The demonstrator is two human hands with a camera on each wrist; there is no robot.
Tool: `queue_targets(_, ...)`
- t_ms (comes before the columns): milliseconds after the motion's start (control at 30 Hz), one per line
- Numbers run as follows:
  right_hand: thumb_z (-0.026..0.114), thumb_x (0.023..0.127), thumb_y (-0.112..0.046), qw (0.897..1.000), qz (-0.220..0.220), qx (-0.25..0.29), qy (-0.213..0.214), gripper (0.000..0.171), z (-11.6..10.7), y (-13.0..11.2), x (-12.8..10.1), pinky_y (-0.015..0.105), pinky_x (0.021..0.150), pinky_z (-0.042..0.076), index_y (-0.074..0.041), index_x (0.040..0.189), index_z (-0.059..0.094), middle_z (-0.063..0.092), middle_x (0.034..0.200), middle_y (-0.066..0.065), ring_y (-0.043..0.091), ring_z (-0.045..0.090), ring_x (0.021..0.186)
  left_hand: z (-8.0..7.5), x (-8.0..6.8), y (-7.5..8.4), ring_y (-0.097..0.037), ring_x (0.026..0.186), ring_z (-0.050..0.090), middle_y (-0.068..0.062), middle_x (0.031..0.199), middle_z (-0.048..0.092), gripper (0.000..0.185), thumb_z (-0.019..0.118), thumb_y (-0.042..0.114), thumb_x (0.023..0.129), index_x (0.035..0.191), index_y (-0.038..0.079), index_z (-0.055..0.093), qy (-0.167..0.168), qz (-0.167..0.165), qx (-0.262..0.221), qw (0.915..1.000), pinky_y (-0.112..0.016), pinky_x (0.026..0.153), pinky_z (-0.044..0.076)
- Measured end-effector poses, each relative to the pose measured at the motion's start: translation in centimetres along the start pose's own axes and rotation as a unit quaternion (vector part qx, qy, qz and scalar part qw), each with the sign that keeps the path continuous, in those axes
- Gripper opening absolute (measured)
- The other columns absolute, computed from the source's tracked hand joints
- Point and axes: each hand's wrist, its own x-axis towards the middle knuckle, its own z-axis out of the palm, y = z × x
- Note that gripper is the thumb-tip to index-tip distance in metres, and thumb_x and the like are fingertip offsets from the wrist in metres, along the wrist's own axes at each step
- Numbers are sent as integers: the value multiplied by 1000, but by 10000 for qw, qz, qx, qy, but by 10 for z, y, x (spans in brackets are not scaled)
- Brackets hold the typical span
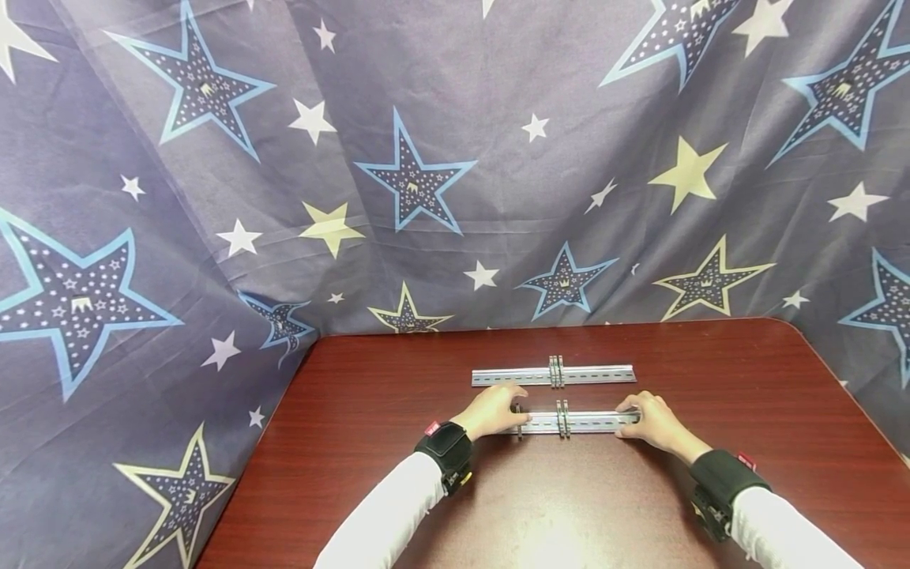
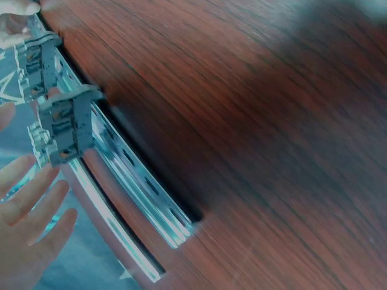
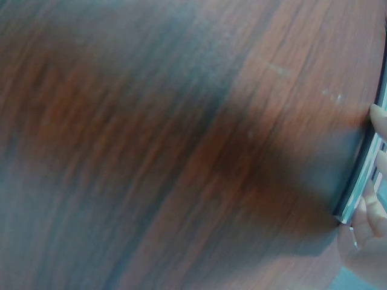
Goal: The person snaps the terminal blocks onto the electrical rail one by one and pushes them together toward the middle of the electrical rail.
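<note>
A slotted metal DIN rail (image 1: 593, 423) lies on the table in front of the person. My right hand (image 1: 650, 423) grips its right end, the thumb at the near edge and the fingers on the far side; the right wrist view shows the same rail end (image 3: 357, 187). My left hand (image 1: 494, 411) is over the left part, its fingers spread and apart beside a dark clip-on terminal block (image 2: 66, 124). Further along the same rail sits a pair of thin blocks (image 1: 563, 419). Part of the left block is hidden by the left hand in the head view.
A second DIN rail (image 1: 508, 378) lies parallel behind the first, with thin blocks (image 1: 556, 371) near its middle. Both are on a reddish-brown wooden table (image 1: 384, 379). A star-patterned grey cloth (image 1: 441, 261) hangs behind the table and along its left side.
</note>
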Motion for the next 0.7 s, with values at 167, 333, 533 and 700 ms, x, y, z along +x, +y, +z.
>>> queue_targets(167, 77, 60, -14, 10000, 9, 5, -3, 30, -1, -1, 0, 41, 69, 39, -1, 83, 63, 58, 83, 13, 30, 49, 80, 1, -4, -7, -16, 100, 56, -5, 104, 62, 40, 64, 28, 76, 108, 4, 61, 75, 41, 8, 10000, -26, 85, 41)
queue_targets(333, 77, 59, -14, 10000, 18, 24, 15, 30, -1, -2, -1, 41, 69, 39, -1, 83, 63, 58, 83, 14, 31, 49, 79, 2, -8, -9, -17, 98, 56, -6, 102, 62, 42, 64, 30, 76, 108, 3, 60, 28, 66, -7, 10000, -27, 83, 42)
queue_targets(533, 77, 59, -14, 10000, 49, 38, 0, 31, -2, -2, -1, 41, 69, 39, -1, 84, 63, 57, 84, 13, 30, 49, 80, 3, -10, -8, -17, 99, 56, -6, 105, 62, 49, 67, 32, 73, 111, 3, 58, -92, -44, -46, 9999, -27, 84, 42)
queue_targets(700, 77, 59, -15, 9999, 93, 42, -16, 32, -1, -1, -1, 41, 69, 39, -1, 84, 63, 57, 85, 14, 30, 49, 80, 4, -11, -10, -17, 97, 57, -5, 102, 62, 50, 70, 31, 70, 110, 4, 58, -80, -43, -58, 9999, -26, 83, 42)
